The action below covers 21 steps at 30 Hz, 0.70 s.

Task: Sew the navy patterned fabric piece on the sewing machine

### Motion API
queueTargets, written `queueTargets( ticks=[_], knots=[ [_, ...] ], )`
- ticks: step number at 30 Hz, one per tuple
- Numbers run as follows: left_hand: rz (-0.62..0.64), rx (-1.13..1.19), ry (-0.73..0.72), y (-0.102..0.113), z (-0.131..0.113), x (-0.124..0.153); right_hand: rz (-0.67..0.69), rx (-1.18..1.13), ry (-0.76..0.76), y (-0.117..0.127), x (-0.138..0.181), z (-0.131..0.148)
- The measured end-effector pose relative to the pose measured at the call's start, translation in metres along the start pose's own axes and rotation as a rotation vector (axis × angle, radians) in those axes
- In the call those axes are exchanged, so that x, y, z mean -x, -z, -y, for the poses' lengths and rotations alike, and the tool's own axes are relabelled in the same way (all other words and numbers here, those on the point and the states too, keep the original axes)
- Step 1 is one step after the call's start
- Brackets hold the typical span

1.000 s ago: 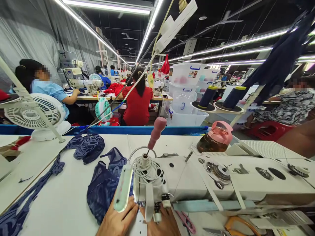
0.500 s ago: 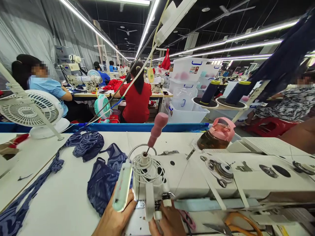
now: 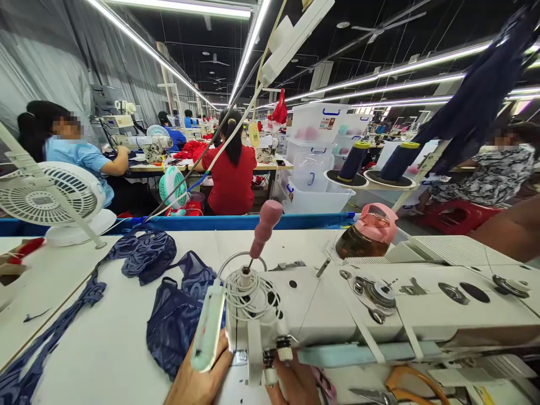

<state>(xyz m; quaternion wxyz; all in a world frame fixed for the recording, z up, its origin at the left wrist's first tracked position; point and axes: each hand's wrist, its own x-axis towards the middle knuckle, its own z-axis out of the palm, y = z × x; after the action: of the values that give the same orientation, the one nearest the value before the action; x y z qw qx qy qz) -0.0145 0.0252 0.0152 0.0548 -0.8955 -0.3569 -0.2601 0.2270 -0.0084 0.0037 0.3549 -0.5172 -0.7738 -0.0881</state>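
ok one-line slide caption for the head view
Both hands, left hand and right hand, at a white sewing machine, navy fabric alongside.

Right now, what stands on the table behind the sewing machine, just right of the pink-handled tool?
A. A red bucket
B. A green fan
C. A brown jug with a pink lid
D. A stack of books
C: a brown jug with a pink lid stands behind the sewing machine, right of the pink-handled tool.

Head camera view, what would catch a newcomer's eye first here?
The white sewing machine fills the foreground, with a pink knob sticking up from its head. Both hands sit at the needle end, the left hand beside dark blue fabric and the right hand under the machine head.
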Motion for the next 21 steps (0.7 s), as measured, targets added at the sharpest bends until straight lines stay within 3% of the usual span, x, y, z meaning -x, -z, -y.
queueTargets(
  ticks=[11,16,21],
  knots=[
    [-0.033,0.067,0.047,0.004,-0.002,-0.007,-0.027,-0.077,0.091,0.011,-0.024,-0.004],
    [-0.119,-0.083,-0.127,-0.015,0.015,0.006,-0.082,-0.083,0.077,0.004,-0.02,-0.006],
    [-0.217,-0.153,-0.107,-0.042,0.037,0.02,-0.183,-0.01,0.176,-0.016,-0.02,0.001]
  ],
)
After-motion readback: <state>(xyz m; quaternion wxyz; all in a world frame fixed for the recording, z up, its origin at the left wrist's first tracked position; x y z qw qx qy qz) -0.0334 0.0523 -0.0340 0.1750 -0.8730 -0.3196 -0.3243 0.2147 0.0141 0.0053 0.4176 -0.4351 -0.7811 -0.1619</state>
